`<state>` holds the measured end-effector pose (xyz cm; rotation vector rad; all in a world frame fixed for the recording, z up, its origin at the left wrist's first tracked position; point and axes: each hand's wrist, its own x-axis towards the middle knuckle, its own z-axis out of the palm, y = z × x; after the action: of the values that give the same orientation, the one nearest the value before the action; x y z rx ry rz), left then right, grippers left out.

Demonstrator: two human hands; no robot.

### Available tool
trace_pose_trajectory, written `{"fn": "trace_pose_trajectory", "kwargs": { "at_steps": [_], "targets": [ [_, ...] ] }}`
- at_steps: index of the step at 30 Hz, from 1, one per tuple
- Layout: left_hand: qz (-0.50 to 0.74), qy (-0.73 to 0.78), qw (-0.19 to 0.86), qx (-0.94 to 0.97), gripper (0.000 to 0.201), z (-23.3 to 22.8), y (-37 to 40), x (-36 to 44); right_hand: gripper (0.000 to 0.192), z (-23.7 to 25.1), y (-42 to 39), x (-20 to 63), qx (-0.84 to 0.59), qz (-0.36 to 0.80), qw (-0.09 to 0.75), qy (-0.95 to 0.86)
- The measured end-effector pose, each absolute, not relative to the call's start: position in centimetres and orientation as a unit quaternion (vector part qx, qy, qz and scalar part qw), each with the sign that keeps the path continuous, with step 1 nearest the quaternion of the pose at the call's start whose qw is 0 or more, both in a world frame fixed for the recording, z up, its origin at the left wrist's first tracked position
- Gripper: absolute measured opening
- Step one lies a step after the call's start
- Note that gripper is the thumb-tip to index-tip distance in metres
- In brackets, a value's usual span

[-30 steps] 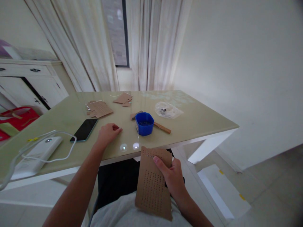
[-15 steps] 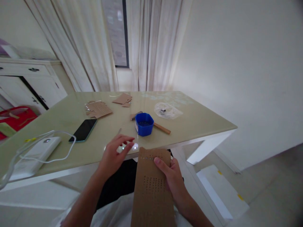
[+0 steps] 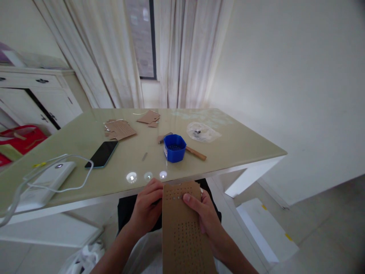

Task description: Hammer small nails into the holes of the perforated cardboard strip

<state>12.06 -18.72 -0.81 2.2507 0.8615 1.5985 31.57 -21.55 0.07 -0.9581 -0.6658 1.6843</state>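
Note:
A long brown cardboard strip (image 3: 182,213) with rows of small punched holes stands upright over my lap, and a few holes near its top look filled with something pale. Along its right edge my right hand (image 3: 207,215) grips it, thumb on the front and fingers behind. My left hand (image 3: 146,207) is at the upper left edge, fingers bent and closed, their tips hidden by the cardboard. Beyond the strip on the table sits a blue plastic box (image 3: 174,149) with small dark bits inside. Thin metal pins (image 3: 145,156) lie left of it.
A wooden-handled hammer (image 3: 196,153) lies behind the blue box. Cardboard scraps (image 3: 121,129), a clear plastic bag (image 3: 203,132) and a phone (image 3: 102,154) are on the table (image 3: 242,148). At left are a white power bank (image 3: 47,184) and its looped cable (image 3: 92,165).
My left hand has come down and right from above the table edge to the strip's upper left edge, its fingers closing. The strip has shifted slightly down and left in my right hand.

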Motion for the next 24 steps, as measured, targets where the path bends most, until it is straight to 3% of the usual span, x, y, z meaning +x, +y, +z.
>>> {"fn": "trace_pose_trajectory", "kwargs": {
  "at_steps": [12,20,24],
  "targets": [
    [0.594,0.283,0.09,0.747,0.021,-0.2,-19.9,12.1,0.06,0.4,-22.6,31.4,-0.443,0.664,0.514,-0.314],
    [0.594,0.294,0.089,0.744,0.031,0.2,-20.0,11.9,0.059,1.0,-22.7,31.0,-0.44,0.667,0.512,-0.317],
    [0.534,0.316,0.101,0.778,0.022,0.5,-19.4,10.9,0.058,0.7,-22.6,31.0,-0.449,0.646,0.532,-0.315]
  ]
}}
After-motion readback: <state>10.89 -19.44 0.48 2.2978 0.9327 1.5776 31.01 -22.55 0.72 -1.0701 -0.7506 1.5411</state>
